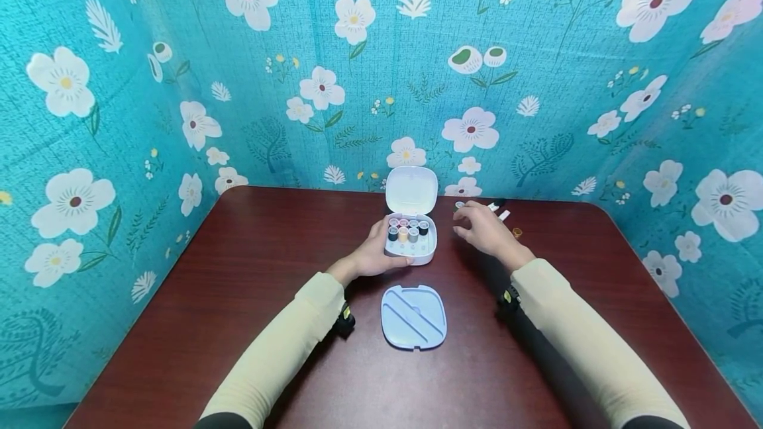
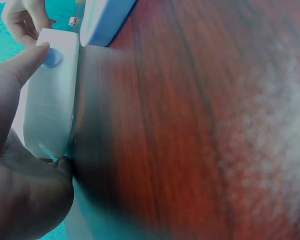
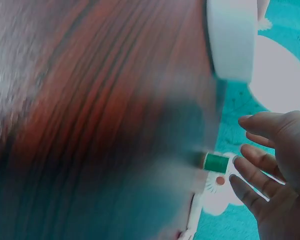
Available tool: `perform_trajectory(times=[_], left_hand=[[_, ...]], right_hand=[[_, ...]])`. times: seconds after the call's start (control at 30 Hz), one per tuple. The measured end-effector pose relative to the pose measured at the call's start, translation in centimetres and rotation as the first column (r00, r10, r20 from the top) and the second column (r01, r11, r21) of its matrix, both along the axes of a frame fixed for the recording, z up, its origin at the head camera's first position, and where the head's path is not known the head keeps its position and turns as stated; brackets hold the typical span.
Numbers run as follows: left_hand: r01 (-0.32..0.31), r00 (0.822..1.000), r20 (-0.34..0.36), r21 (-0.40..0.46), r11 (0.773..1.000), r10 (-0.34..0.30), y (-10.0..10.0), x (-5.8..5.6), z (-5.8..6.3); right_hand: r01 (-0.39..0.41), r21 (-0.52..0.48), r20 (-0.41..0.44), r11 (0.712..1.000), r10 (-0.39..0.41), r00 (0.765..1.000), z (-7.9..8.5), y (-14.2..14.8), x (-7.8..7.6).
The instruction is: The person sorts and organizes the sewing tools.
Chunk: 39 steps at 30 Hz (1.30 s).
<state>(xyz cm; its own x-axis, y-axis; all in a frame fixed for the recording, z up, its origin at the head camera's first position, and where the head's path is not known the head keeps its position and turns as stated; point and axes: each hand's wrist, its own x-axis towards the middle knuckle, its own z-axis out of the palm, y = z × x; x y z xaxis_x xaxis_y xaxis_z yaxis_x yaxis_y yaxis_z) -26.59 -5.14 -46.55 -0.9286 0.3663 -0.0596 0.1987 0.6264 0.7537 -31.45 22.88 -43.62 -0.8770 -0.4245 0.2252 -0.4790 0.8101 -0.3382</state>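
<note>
A white sewing box (image 1: 424, 259) stands on the table with its lid (image 1: 411, 190) raised. Inside are rows of thread spools (image 1: 403, 234) in black, peach, grey and other colours. My left hand (image 1: 372, 255) grips the box's left side, thumb along the front wall (image 2: 52, 100). To the right of the box, my right hand (image 1: 484, 229) hovers with fingers loosely bent and nothing between them. A green thread spool (image 3: 216, 163) stands just beyond its fingertips in the right wrist view, apart from them.
A pale blue tray panel (image 1: 414, 316) with two diagonal ridges lies in front of the box. Behind the right hand are small white pieces (image 1: 504, 215), a black item (image 1: 498, 204) and a yellowish ring (image 1: 517, 232). A floral curtain (image 1: 322, 144) borders the table's back edge.
</note>
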Motion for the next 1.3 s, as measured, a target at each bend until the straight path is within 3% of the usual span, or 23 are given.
perform_trajectory(times=[0.5, 0.73, 1.3], left_hand=[[0.003, 1.0, -0.019, 0.029, 1.0, -0.003, 0.0, 0.0, 0.0], [0.002, 1.0, -0.001, 0.012, 1.0, -0.002, -0.1, -0.1, 0.0], [0.004, 1.0, 0.007, 0.023, 1.0, -0.005, -0.2, -0.1, -0.1]], right_hand=[[0.088, -0.129, 0.026, 0.988, -0.085, 0.996, -1.4, 2.3, -1.9], [0.138, -0.235, 0.062, 0.962, -0.127, 0.99, -1.5, 2.1, -2.6], [0.221, -0.324, 0.103, 0.92, -0.198, 0.975, -2.1, 0.6, -4.4]])
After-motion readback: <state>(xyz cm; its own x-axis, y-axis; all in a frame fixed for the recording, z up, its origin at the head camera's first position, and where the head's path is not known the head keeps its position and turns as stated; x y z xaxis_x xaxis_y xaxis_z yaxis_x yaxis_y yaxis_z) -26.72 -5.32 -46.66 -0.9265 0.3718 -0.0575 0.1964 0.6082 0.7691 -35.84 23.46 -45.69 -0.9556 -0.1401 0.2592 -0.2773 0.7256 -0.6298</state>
